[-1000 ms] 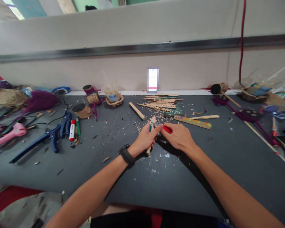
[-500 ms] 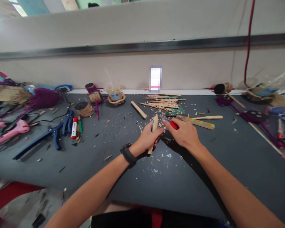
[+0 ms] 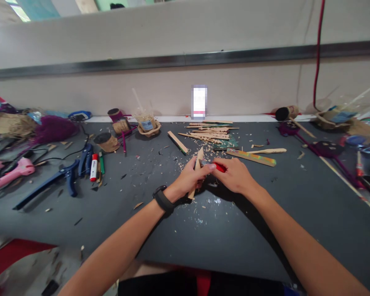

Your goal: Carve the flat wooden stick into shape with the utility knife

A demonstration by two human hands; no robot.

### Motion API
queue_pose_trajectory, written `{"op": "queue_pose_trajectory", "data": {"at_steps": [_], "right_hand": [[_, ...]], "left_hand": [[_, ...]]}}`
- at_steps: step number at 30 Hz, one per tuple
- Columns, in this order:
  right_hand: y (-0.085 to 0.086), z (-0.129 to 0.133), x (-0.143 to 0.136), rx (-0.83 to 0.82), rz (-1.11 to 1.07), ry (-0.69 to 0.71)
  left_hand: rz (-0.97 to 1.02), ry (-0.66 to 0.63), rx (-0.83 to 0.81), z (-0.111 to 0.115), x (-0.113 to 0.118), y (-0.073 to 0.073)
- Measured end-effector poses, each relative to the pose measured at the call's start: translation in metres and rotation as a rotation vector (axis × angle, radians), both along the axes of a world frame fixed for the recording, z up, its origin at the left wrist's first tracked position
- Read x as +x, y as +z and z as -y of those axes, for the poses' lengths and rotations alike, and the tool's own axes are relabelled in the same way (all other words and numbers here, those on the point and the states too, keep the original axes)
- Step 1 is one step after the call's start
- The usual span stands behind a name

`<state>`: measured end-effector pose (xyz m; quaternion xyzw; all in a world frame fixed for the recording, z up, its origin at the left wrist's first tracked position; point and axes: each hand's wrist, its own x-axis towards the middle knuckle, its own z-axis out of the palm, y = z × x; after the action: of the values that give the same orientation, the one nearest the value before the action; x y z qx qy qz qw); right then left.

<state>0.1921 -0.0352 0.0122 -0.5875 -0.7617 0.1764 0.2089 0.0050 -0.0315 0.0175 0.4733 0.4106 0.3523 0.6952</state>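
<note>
My left hand (image 3: 189,176), with a dark watch on its wrist, is closed around a pale wooden stick (image 3: 200,154) whose pointed end faces away from me. The stick's lower end shows below my palm. In my right hand (image 3: 232,173) is a red-handled knife (image 3: 219,167). Its blade lies against the stick, close to my left thumb. Wood shavings (image 3: 208,152) are scattered around both hands. Beyond them lies a pile of carved wooden sticks (image 3: 211,133), and a flat wooden strip (image 3: 177,142) rests to the left of the pile.
At the left are blue cutters (image 3: 70,176), a red-capped marker (image 3: 93,167), a pink glue gun (image 3: 18,170) and twine spools (image 3: 106,142). A cup (image 3: 147,123) stands by the wall. To the right lie a multicoloured strip (image 3: 253,157) and purple-wrapped pieces (image 3: 327,149).
My right hand has moved left, bringing the knife from beside the stick onto it, next to my left thumb. The whole view has shifted slightly.
</note>
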Motion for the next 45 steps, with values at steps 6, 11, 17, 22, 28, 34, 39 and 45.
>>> {"op": "queue_pose_trajectory", "data": {"at_steps": [6,11,17,22,28,34,39,45], "right_hand": [[0.002,0.000,0.000,0.003,0.045,-0.022],[0.000,0.001,-0.002,0.032,0.147,-0.079],[0.002,0.000,-0.005,0.082,0.217,-0.261],[0.002,-0.002,0.003,0.129,0.099,-0.255],[-0.001,-0.001,0.005,0.024,0.021,-0.008],[0.001,-0.001,0.005,-0.042,-0.032,0.074],[0.002,-0.002,0.007,-0.079,0.017,0.082],[0.001,-0.001,0.004,-0.015,0.197,0.001]], "left_hand": [[-0.123,0.002,0.150,-0.003,0.000,-0.008],[-0.160,-0.031,0.120,-0.004,0.000,-0.009],[-0.208,0.054,0.011,0.004,0.009,-0.008],[-0.118,0.030,-0.020,0.000,0.008,-0.009],[-0.092,-0.035,0.026,-0.005,-0.001,-0.005],[-0.117,-0.083,0.124,-0.003,-0.001,-0.005],[-0.164,-0.097,0.157,-0.004,-0.003,-0.006],[-0.138,-0.108,0.017,-0.001,-0.002,-0.004]]}}
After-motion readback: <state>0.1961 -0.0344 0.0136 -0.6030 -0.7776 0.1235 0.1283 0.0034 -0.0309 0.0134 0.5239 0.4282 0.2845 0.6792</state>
